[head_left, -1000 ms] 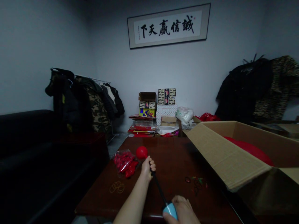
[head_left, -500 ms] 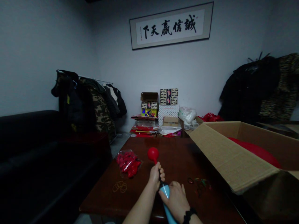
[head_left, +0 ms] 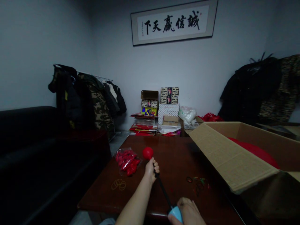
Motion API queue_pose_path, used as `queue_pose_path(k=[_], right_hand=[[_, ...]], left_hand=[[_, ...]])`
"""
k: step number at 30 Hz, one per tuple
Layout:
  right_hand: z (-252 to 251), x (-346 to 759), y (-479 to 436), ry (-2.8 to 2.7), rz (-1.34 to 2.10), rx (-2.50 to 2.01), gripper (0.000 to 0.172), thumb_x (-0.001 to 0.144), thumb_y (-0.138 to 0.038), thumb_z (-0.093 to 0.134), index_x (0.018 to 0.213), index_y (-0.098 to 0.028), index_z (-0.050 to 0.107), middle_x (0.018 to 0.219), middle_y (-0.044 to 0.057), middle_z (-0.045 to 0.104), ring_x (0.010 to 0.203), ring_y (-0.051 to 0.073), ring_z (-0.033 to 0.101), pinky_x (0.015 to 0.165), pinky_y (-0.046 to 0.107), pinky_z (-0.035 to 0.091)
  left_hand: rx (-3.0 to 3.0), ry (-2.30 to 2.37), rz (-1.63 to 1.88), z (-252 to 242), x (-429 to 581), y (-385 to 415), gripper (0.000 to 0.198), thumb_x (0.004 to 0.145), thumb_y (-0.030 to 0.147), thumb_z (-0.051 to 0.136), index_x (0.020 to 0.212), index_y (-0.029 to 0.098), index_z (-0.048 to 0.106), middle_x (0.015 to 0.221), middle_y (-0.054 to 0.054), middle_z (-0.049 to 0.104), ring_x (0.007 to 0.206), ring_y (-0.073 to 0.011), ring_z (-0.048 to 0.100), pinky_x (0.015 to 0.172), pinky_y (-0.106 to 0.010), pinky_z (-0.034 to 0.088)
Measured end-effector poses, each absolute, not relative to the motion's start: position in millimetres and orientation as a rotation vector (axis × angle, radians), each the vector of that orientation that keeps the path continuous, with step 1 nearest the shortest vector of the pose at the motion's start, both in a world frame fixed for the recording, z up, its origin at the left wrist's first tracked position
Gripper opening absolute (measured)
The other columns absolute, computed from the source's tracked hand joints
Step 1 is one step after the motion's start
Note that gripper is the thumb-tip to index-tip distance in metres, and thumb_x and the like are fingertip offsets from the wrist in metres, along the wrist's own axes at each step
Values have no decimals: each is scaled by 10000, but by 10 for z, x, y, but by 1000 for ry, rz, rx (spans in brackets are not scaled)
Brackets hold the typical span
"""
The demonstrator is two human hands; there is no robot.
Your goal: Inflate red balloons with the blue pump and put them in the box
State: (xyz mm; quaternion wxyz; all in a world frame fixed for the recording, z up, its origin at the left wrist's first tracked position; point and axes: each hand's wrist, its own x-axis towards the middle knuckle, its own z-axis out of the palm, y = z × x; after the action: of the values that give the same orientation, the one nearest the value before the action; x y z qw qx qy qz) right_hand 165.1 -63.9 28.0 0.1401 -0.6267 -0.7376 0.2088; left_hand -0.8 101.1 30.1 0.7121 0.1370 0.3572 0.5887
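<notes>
Red balloon (head_left: 147, 153) stands well apart from box flap (head_left: 227, 156)

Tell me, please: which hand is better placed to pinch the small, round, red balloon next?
Probably the left hand: it grips the thin black rod beside the balloon; the right hand holds the light blue cylinder, farther away.

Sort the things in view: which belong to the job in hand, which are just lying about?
Job, likely:
red balloon
blue hand pump
clear bag, apparently of red balloons

Lying about:
yellowish bands, perhaps
patterned boxes
camouflage jacket
framed calligraphy
</notes>
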Motion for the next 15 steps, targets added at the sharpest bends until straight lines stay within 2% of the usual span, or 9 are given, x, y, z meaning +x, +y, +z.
queue_pose_path(k=[4, 9, 15], right_hand=[[432, 1538, -420, -2059, 513, -1786, 425, 803, -497, 479, 965, -132, 622, 1013, 128, 615, 1027, 284, 537, 1022, 457, 282], [399, 1295, -165, -1963, 338, -1772, 367, 788, -453, 521, 928, -131, 628, 978, 113, 617, 1037, 278, 534, 1054, 460, 228], [320, 1273, -298, -2035, 420, -1828, 393, 815, -449, 474, 936, -120, 650, 995, 145, 630, 1062, 297, 538, 1038, 464, 267]], left_hand=[[321, 780, 1284, 225, 190, 876, 316, 825, 384, 560, 682, 212, 338, 497, 91, 326, 341, -32, 264, 366, -155, 137], [428, 814, 1183, 112, 320, 753, 351, 799, 467, 567, 678, 217, 352, 472, 87, 348, 331, -42, 266, 374, -179, 130], [440, 841, 1201, 70, 196, 795, 374, 758, 473, 613, 681, 216, 352, 480, 93, 349, 335, -36, 266, 383, -174, 119]])
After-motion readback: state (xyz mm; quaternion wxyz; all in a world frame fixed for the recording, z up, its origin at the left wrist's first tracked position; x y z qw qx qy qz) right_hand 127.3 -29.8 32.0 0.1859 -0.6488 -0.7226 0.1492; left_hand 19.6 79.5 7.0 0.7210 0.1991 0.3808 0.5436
